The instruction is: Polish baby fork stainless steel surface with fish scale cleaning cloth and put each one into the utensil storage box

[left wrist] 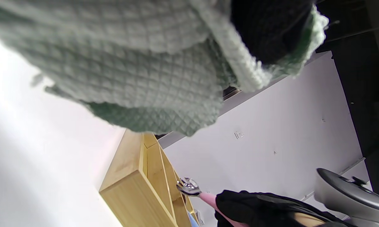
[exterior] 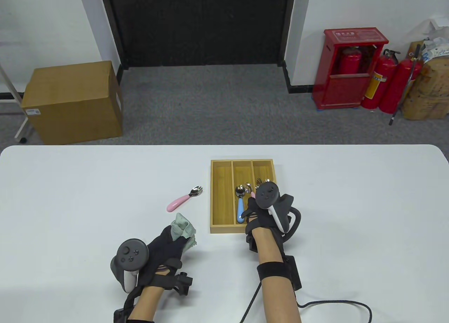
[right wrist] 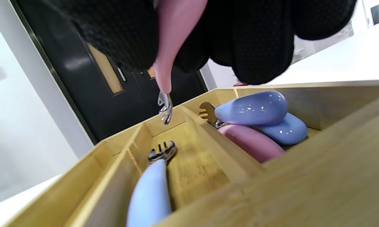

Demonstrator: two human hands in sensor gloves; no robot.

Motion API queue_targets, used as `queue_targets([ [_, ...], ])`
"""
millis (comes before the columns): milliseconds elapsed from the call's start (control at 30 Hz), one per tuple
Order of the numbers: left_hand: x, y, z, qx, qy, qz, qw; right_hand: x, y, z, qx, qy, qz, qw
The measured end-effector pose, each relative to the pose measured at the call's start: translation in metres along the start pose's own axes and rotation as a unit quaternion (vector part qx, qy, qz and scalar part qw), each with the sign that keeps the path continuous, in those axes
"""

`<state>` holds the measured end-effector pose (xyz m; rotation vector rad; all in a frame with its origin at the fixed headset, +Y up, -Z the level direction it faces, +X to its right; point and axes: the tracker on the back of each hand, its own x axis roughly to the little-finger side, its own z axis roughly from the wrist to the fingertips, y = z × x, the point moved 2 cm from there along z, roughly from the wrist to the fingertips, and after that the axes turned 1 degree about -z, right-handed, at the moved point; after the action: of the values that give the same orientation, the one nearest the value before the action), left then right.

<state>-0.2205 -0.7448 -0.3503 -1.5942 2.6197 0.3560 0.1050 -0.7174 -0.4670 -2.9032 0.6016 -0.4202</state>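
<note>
One pink-handled fork (exterior: pixel 184 198) lies on the table (exterior: pixel 70 196) left of the wooden box (exterior: pixel 214 196) in the table view, the left wrist view shows left fingers (left wrist: pixel 271 28) gripping the green cloth (left wrist: pixel 129 78), and the right wrist view shows right fingers (right wrist: pixel 259 41) pinching another pink fork (right wrist: pixel 172 50) above the middle compartment.

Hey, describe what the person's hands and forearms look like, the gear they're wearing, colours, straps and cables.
Both the left hand and the right hand wear black knit gloves. Each carries a dark grey controller-like tracker with a round buttoned face and a paler grey handle. The forearms are bare, without sleeves. The right forearm has a wide black strap, and a black cable loops from it.
</note>
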Motion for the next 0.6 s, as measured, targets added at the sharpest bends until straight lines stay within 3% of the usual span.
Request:
queue_targets([
  [333,-0.001,-0.002,0.000,0.007,-0.002,-0.009,1.000,-0.012,0.012,0.004,0.002,0.023,-0.014,1.000],
  [600,-0.001,-0.002,0.001,0.011,-0.002,-0.010,1.000,-0.010,0.023,0.004,-0.039,0.021,-0.037,0.998],
])
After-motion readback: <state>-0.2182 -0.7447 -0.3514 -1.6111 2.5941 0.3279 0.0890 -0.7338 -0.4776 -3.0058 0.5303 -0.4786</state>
